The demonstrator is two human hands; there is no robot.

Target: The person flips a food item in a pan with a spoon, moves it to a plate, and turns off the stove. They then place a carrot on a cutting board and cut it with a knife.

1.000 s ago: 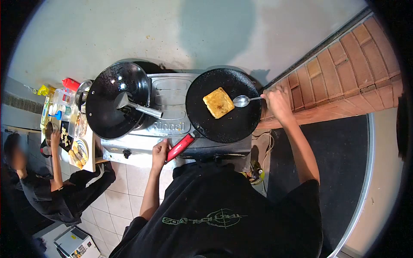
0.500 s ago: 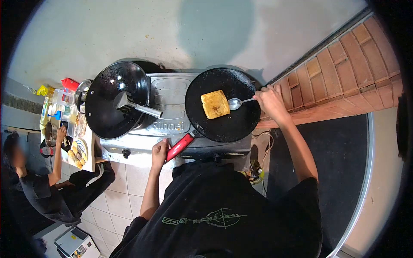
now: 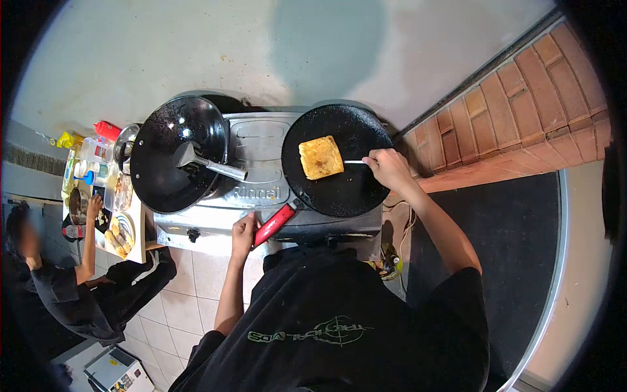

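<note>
A browned square slice of bread (image 3: 321, 157) lies in the black flat pan (image 3: 346, 196) on the stove's right side. My right hand (image 3: 390, 168) is closed around the handle of a metal spoon (image 3: 354, 162). The spoon's bowl is out of sight at the bread's right edge, apparently beneath it. Low on the pan's near side, my left hand (image 3: 244, 234) is closed at the red pan handle (image 3: 274, 225); part of its grip is hidden.
A black wok (image 3: 163, 157) with a metal spatula (image 3: 209, 163) in it stands on the left of the stove (image 3: 255, 140). Further left, a co-worker (image 3: 72, 274) reaches over a table with bottles, containers and a plate of food (image 3: 119, 236). A brick ledge (image 3: 483, 137) borders the right.
My right hand has moved left with the spoon, whose bowl has passed from beside the bread to out of sight. The bread has shifted slightly left. My left hand stays at the handle.
</note>
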